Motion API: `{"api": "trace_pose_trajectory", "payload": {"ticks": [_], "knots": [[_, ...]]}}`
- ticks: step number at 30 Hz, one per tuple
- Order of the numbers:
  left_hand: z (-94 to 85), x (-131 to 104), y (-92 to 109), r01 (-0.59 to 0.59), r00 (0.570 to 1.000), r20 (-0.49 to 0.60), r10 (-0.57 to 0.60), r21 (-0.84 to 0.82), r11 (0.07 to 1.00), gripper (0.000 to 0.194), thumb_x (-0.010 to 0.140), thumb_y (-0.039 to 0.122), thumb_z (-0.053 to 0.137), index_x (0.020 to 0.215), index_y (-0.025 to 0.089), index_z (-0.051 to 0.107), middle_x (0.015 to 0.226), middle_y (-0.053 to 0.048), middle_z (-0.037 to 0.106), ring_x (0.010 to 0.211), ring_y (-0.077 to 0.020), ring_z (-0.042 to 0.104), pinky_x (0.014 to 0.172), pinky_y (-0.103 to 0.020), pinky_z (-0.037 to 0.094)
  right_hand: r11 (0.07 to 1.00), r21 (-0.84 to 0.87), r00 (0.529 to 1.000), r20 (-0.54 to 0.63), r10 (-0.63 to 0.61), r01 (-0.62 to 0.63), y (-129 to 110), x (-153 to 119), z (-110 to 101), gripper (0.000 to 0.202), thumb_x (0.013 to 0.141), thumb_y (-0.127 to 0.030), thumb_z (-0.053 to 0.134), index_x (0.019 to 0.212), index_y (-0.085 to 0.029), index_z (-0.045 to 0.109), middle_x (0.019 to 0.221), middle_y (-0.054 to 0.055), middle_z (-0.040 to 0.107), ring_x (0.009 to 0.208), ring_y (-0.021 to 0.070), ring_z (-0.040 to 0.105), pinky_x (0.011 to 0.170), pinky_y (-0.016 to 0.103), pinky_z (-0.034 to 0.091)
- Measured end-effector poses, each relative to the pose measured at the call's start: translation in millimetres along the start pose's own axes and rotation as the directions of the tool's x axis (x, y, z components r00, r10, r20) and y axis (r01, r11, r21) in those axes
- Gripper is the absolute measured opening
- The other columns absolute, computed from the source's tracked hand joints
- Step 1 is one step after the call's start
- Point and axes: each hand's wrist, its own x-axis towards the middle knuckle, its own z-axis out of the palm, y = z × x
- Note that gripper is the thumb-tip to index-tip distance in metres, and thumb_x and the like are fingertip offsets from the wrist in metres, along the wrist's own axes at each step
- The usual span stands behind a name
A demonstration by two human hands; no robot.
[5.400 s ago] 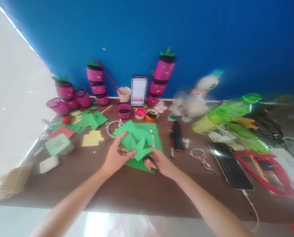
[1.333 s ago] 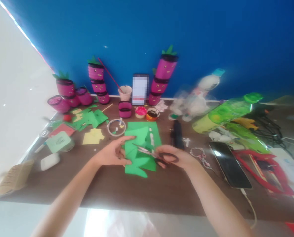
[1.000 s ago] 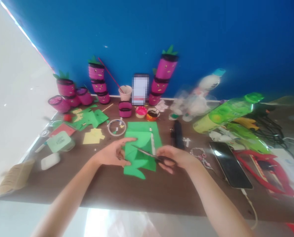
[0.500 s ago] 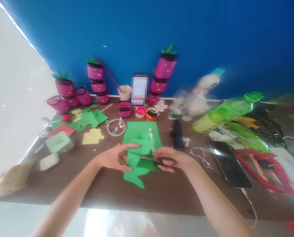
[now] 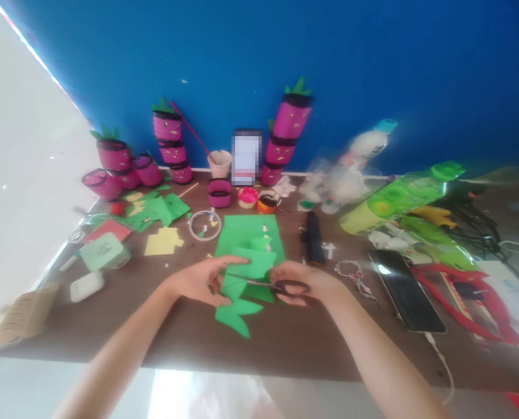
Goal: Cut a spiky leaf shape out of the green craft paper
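My left hand (image 5: 202, 280) is closed on the left side of a green paper piece (image 5: 251, 263), thumb below and fingers above. Pointed leaf shapes (image 5: 238, 314) hang from its lower part toward me. My right hand (image 5: 302, 282) is closed round the dark handles of a pair of scissors (image 5: 291, 286). The scissor blades point left and lie across the green piece, between its upper flap and the cut leaves. Behind the hands, a larger green sheet (image 5: 246, 230) lies flat on the brown table (image 5: 189, 340), with small white bits on it.
Purple segmented cups (image 5: 172, 152) with green leaf tops line the blue wall. Paint pots (image 5: 248, 198), a white cup (image 5: 220, 164) and a propped phone (image 5: 247, 156) stand behind. Rightward lie a black phone (image 5: 408, 290) and green bottle (image 5: 399, 198); leftward, paper scraps (image 5: 163, 240).
The green piece has shifted slightly, its leaf tips moving a little left and toward me. The scissor blades now look closer together. Both hands keep their holds.
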Motion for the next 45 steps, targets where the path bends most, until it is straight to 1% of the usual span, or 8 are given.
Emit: {"api": "trace_pose_trajectory", "payload": {"ticks": [6,10,13,16,21,27,36,45], "knots": [[-1.1,-2.4,0.6,0.005,1.000,0.010,-0.005,0.020,1.000,0.078,0.069,0.030,0.069,0.136,0.030,0.029,0.080,0.000,0.050,0.051,-0.0050,0.041,0.041,-0.016,0.034,0.999,0.012,0.999,0.015,-0.030,0.030,0.5,0.0,1.8,0.022,0.067,-0.034,0.062,0.067,-0.015,0.050,0.038,-0.008,0.043,0.031,0.0072,0.041,0.029,0.019,0.023],[-1.1,-2.8,0.5,0.011,1.000,0.003,-0.011,0.025,1.000,0.078,0.069,0.029,0.069,0.136,0.030,0.028,0.075,0.002,0.046,0.050,-0.0044,0.038,0.040,-0.015,0.032,0.997,0.040,0.998,-0.001,-0.065,0.065,1.2,0.4,3.6,0.022,0.067,-0.034,0.061,0.065,-0.016,0.050,0.036,-0.010,0.038,0.031,0.0075,0.042,0.032,0.019,0.028],[-1.5,-2.2,0.6,0.004,1.000,0.014,-0.004,0.016,1.000,0.078,0.069,0.029,0.069,0.135,0.030,0.029,0.076,0.001,0.047,0.050,-0.0042,0.039,0.040,-0.015,0.032,0.999,0.027,0.999,0.012,-0.046,0.045,1.7,1.1,2.1,0.021,0.067,-0.033,0.061,0.064,-0.016,0.050,0.035,-0.011,0.037,0.028,0.0068,0.038,0.032,0.020,0.031],[-1.6,-1.6,1.0,-0.007,0.999,0.035,0.008,-0.011,1.000,0.077,0.067,0.030,0.070,0.134,0.030,0.031,0.081,-0.001,0.051,0.051,-0.0049,0.042,0.041,-0.016,0.034,1.000,0.007,0.998,0.059,-0.021,0.020,2.1,2.8,-1.0,0.019,0.068,-0.030,0.062,0.063,-0.016,0.050,0.034,-0.010,0.038,0.030,0.0079,0.041,0.030,0.019,0.028],[-0.6,-2.0,2.0,-0.011,0.998,0.067,0.013,-0.041,0.999,0.078,0.065,0.032,0.071,0.134,0.025,0.035,0.090,-0.006,0.054,0.061,-0.0097,0.050,0.044,-0.017,0.037,0.999,0.007,0.989,0.140,-0.051,0.051,3.0,4.5,-3.3,0.021,0.067,-0.031,0.064,0.069,-0.014,0.052,0.036,-0.009,0.040,0.030,0.0074,0.041,0.027,0.018,0.026],[-1.0,-2.6,2.6,-0.040,0.998,0.043,0.043,-0.059,0.997,0.076,0.065,0.033,0.072,0.132,0.027,0.038,0.088,-0.006,0.055,0.063,-0.0109,0.051,0.045,-0.017,0.039,0.998,0.040,0.992,0.111,-0.056,0.052,2.9,3.5,-0.7,0.023,0.071,-0.035,0.063,0.071,-0.014,0.052,0.036,-0.010,0.038,0.030,0.0063,0.039,0.028,0.017,0.025],[-1.9,-2.6,4.7,-0.022,0.999,0.034,0.025,-0.078,0.997,0.078,0.065,0.033,0.071,0.133,0.028,0.034,0.093,-0.007,0.054,0.066,-0.0123,0.052,0.047,-0.019,0.040,0.997,0.055,0.994,0.090,-0.054,0.049,4.3,5.1,-0.6,0.020,0.069,-0.029,0.064,0.067,-0.015,0.051,0.034,-0.011,0.034,0.029,0.0070,0.039,0.031,0.019,0.031],[-2.2,-2.7,4.3,-0.051,0.998,0.030,0.053,-0.063,0.997,0.075,0.065,0.034,0.072,0.132,0.028,0.037,0.090,-0.006,0.054,0.067,-0.0133,0.053,0.047,-0.019,0.040,0.994,0.066,0.992,0.080,-0.097,0.092,3.9,3.1,2.6,0.021,0.069,-0.032,0.064,0.068,-0.015,0.051,0.035,-0.012,0.032,0.029,0.0065,0.036,0.028,0.017,0.026]]}}
